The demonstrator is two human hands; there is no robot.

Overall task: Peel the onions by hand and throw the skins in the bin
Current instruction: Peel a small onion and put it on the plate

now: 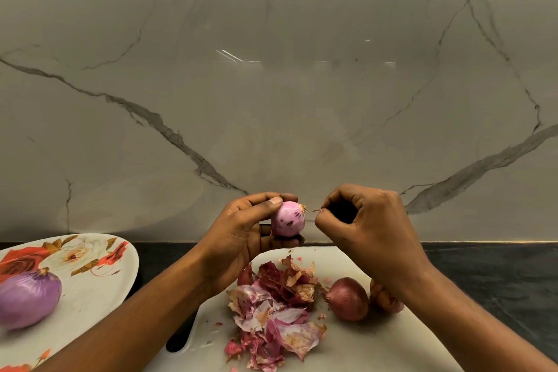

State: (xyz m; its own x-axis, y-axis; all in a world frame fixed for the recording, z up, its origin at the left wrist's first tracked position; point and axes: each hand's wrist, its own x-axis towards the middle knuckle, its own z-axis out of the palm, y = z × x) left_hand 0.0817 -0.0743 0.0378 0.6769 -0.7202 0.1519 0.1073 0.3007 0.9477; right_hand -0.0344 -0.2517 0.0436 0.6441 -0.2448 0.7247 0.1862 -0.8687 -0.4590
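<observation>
Marble wall point(271, 69), grey and dark-veined, rises behind a dark bench point(498, 266) where a person peels red onions over a white cutting board point(377, 341). The left hand point(241, 232) holds a small onion point(288, 219) in the air above the board's far edge. Its fingers point(259, 197) and thumb are curled round the bulb, which is nearly bare and pale pink with a few dark flecks.

The right hand point(368, 229) is just beside the onion's pointed tip, thumb and forefinger closed in a pinch on a thin sliver of skin point(317, 210), the other fingers curled in.

On the board below the hands lies a loose heap of skins point(274, 311), purple, pink and papery brown. Near the heap, on its right, sits an unpeeled onion point(347, 298). A second unpeeled onion point(385, 299) is just behind it, half hidden by the right wrist.

To the left, a flowered plate point(90, 296) rests on the bench, apart from the board, carrying one large peeled onion point(28, 299) on its side.
</observation>
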